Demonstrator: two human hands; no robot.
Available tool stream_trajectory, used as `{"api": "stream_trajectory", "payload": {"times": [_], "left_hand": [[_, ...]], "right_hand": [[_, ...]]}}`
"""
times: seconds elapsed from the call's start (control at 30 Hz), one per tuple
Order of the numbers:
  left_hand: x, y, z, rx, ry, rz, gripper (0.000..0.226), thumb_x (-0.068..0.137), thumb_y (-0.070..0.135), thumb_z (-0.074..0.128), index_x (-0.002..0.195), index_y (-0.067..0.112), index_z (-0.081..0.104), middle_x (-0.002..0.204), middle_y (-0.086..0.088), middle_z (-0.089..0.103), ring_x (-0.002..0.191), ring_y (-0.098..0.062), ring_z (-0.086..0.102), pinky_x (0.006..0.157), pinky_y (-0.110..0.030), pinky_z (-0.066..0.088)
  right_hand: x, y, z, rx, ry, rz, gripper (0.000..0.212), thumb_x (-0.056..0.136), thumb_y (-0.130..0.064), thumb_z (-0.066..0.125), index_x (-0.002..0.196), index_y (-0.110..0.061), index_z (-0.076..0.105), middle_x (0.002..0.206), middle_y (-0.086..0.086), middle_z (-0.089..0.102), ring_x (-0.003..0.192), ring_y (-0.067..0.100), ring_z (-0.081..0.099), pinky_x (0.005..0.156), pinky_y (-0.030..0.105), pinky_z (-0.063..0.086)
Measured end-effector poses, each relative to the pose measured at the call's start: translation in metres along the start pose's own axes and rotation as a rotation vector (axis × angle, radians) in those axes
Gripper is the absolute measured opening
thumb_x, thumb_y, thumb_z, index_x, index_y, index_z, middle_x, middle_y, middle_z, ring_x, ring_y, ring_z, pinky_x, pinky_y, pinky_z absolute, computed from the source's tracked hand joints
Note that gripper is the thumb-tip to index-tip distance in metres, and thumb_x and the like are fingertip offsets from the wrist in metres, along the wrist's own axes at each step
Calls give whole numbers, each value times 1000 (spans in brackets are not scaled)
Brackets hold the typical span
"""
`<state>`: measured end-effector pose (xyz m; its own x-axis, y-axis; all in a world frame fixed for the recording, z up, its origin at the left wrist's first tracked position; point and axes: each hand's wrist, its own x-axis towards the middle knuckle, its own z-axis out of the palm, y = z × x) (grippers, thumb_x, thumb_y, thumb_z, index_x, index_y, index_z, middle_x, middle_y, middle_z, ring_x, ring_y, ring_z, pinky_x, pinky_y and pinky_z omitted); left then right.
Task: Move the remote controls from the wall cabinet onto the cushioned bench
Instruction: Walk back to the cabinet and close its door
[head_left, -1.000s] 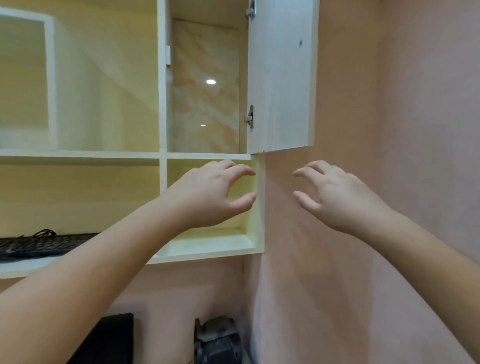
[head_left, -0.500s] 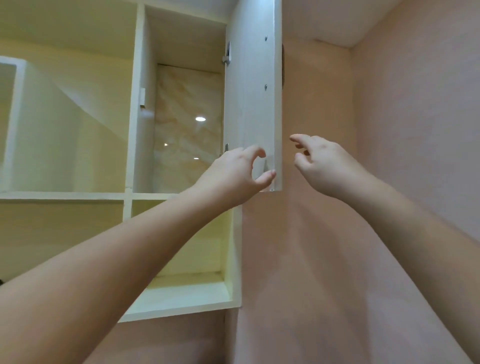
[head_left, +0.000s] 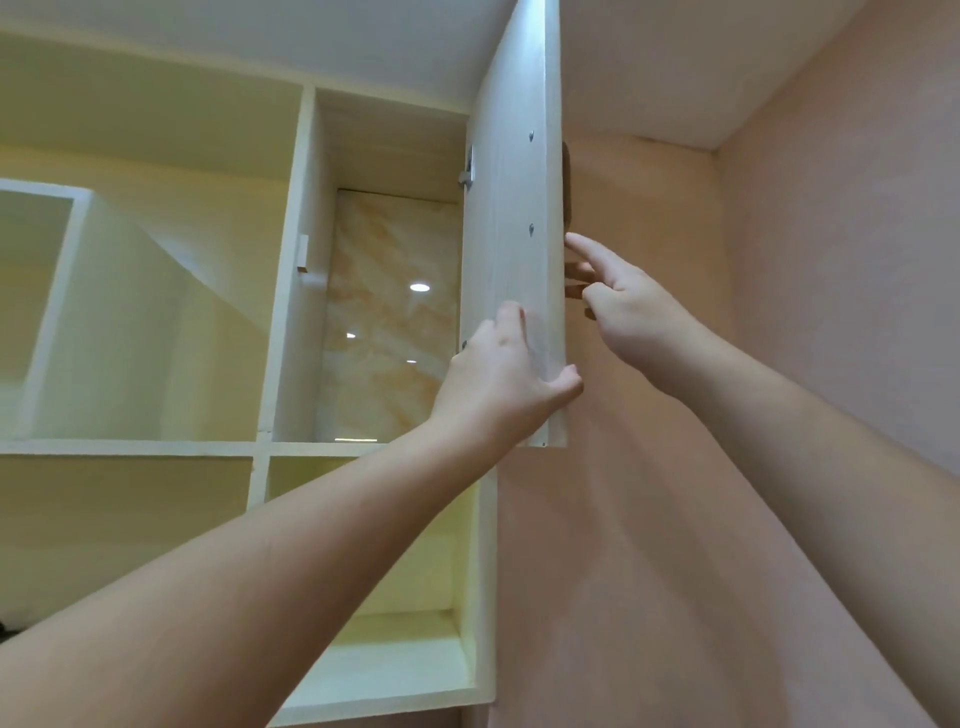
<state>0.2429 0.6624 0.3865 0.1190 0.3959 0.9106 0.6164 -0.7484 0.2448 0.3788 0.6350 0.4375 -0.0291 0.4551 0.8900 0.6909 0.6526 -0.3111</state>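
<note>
Remotes were not visible anywhere, so I could not give their position or long axis. If present, they lay hidden in the pale cream wooden wall cabinet (head_left: 291, 270), up and to the left of both hands. The upper compartment with the glossy marbled back panel (head_left: 384, 312) was seen from below, so its floor was out of sight. The open lower cubby (head_left: 405, 660) showed a bare floor where it was visible.

The tall white wood-grain cabinet door (head_left: 511, 208) stood swung out edge-on towards me, long axis vertical, between the two hands.

The left hand (head_left: 498, 384) was clamped on the door's lower free edge, fingers flat on the inner face and thumb wrapped round the edge. It was on the compartment side, so I judged it the nearer hand for reaching in.

The right hand (head_left: 628, 317) was on the outer side, index finger stretched to the door edge just below the dark brown handle (head_left: 567, 182). Its other fingers curled behind the door. I could not tell whether it gripped anything.

The pink plastered wall (head_left: 675, 519) ran just right of the door. The cushioned bench was out of frame.
</note>
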Motion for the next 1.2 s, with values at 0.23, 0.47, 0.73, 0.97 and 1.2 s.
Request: {"api": "stream_trajectory", "payload": {"times": [0.23, 0.47, 0.73, 0.97, 1.2], "left_hand": [[-7, -24, -36, 4, -9, 36, 57, 81, 44, 59, 131, 24, 40, 93, 4, 62, 85, -18, 61, 76, -37, 54], [-12, -58, -70, 86, -13, 26, 24, 86, 33, 56, 106, 21, 50, 82, 4, 65, 70, -13, 65, 63, -34, 57], [-9, -106, -102, 135, -69, 22, 24, 91, 36, 57, 111, 24, 53, 88, 14, 64, 74, 3, 60, 55, -10, 45], [-2, -135, -107, 386, 176, 97, 69, 86, 59, 51, 143, 25, 31, 131, 4, 50, 119, -17, 44, 101, -38, 39], [6, -178, -116, 451, 219, 86, 92, 86, 63, 47, 152, 25, -6, 160, 3, 9, 146, -13, 2, 117, -37, 6]], "right_hand": [[31, -12, 20, 132, 117, -24, 48, 99, -23, 30, 147, -29, 30, 144, -10, 43, 126, 11, 47, 106, 32, 39], [42, -44, 79, 344, -30, -144, 49, 102, -28, 31, 150, -30, 20, 149, -17, 30, 136, 0, 27, 113, 21, 19], [53, -61, 136, 310, -5, -204, 55, 102, -26, 32, 151, -34, 6, 156, -4, 25, 143, 15, 23, 115, 32, 19], [58, -66, 157, 183, 13, -205, 63, 101, -33, 37, 149, -42, -2, 159, -5, 18, 145, 20, 19, 115, 41, 19], [75, -65, 180, -76, -120, -197, 86, 93, -33, 55, 147, -44, -10, 160, -9, 8, 146, 21, 14, 115, 44, 17]]}}
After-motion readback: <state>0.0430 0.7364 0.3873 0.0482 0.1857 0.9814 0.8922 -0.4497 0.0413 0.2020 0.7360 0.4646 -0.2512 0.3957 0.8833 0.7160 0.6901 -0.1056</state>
